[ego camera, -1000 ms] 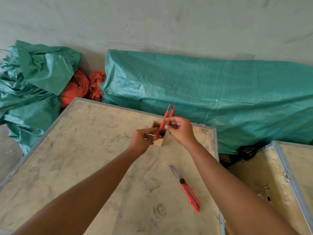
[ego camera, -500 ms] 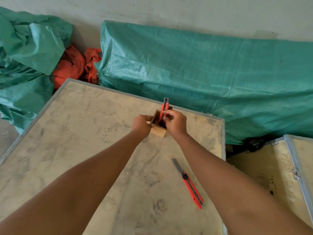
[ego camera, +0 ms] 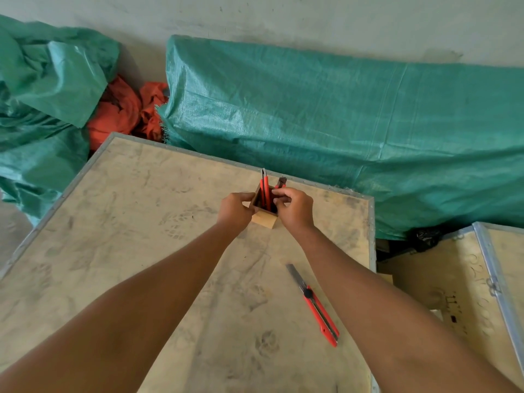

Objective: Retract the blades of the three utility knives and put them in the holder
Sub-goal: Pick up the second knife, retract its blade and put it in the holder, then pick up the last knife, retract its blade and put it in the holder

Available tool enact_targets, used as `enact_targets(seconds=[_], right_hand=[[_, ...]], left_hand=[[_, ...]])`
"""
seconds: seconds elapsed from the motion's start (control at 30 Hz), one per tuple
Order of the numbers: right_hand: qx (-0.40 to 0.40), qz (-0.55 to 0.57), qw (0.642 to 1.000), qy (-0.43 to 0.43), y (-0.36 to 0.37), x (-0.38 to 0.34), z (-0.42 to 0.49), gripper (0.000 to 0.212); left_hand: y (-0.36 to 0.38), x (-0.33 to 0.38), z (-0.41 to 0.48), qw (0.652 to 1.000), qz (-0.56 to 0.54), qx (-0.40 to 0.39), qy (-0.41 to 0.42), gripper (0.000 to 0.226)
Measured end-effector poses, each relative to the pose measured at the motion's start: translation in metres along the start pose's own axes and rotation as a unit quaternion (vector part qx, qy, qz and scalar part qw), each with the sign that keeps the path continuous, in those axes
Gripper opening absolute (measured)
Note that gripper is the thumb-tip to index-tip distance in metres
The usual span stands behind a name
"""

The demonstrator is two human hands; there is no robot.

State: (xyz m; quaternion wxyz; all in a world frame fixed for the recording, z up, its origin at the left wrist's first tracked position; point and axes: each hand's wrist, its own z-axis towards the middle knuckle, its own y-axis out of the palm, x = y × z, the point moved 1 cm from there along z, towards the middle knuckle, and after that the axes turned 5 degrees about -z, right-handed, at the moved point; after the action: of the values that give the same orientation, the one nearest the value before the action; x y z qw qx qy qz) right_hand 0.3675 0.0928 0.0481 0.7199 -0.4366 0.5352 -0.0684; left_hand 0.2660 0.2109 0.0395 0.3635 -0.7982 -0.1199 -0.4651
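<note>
Two red utility knives standing upright in the small square wooden holder (ego camera: 263, 215): one tall red-and-black knife (ego camera: 265, 191) near the left wall, a second red knife (ego camera: 281, 182) at the right corner. Left hand (ego camera: 236, 209) curled against the holder's left side, steadying it. Right hand (ego camera: 293, 207) closed, fingertips pinching the second knife near the rim.

Could tip the light holder if released carelessly or knocked while withdrawing. Third red utility knife (ego camera: 314, 304) lying well apart, near the right forearm, bare steel blade fully out: risk of a cut if grabbed by the blade end or brushed by the arm.

Scuffed plywood crate-top surface (ego camera: 141, 251) with metal edging. Beyond, green woven tarpaulin (ego camera: 340, 123), orange cloth (ego camera: 124, 112), pale plaster wall (ego camera: 283, 18).
</note>
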Motion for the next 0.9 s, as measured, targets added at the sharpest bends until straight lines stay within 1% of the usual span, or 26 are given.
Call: enact_targets(seconds=[0.1, 0.17, 0.27, 0.37, 0.47, 0.57, 0.67, 0.8, 0.9], right_hand=[[0.008, -0.004, 1.000, -0.008, -0.014, 0.005, -0.010, 0.026], [0.013, -0.002, 1.000, -0.014, -0.025, 0.012, -0.021, 0.026], [-0.007, 0.006, 1.000, 0.007, -0.044, 0.029, -0.040, 0.026], [-0.040, 0.007, 0.999, 0.030, -0.060, 0.053, -0.062, 0.025], [-0.089, 0.003, 0.994, 0.067, -0.070, 0.077, -0.090, 0.024], [-0.147, -0.016, 0.983, 0.106, -0.071, 0.099, -0.116, 0.023], [-0.195, -0.043, 0.971, 0.128, -0.063, 0.118, -0.139, 0.025], [-0.207, -0.024, 0.967, 0.144, -0.047, 0.137, -0.161, 0.029], [-0.205, -0.017, 0.970, 0.132, -0.043, 0.141, -0.164, 0.030]], left_hand=[[0.000, 0.003, -0.012, 1.000, 0.008, 0.012, 0.012, 0.042], [0.001, 0.005, -0.026, 0.999, 0.008, 0.037, 0.035, 0.040], [0.010, 0.008, -0.058, 0.996, -0.018, 0.062, 0.063, 0.034], [0.030, 0.002, -0.093, 0.997, -0.043, 0.034, 0.058, 0.030], [0.060, -0.017, -0.125, 0.998, -0.039, 0.006, 0.040, 0.031], [0.089, -0.037, -0.141, 1.000, -0.013, -0.021, 0.016, 0.029], [0.106, -0.047, -0.136, 0.999, 0.016, -0.032, 0.006, 0.028], [0.124, -0.052, -0.116, 0.995, 0.084, -0.058, 0.013, 0.027], [0.136, -0.060, -0.103, 0.988, 0.129, -0.082, 0.022, 0.025]])
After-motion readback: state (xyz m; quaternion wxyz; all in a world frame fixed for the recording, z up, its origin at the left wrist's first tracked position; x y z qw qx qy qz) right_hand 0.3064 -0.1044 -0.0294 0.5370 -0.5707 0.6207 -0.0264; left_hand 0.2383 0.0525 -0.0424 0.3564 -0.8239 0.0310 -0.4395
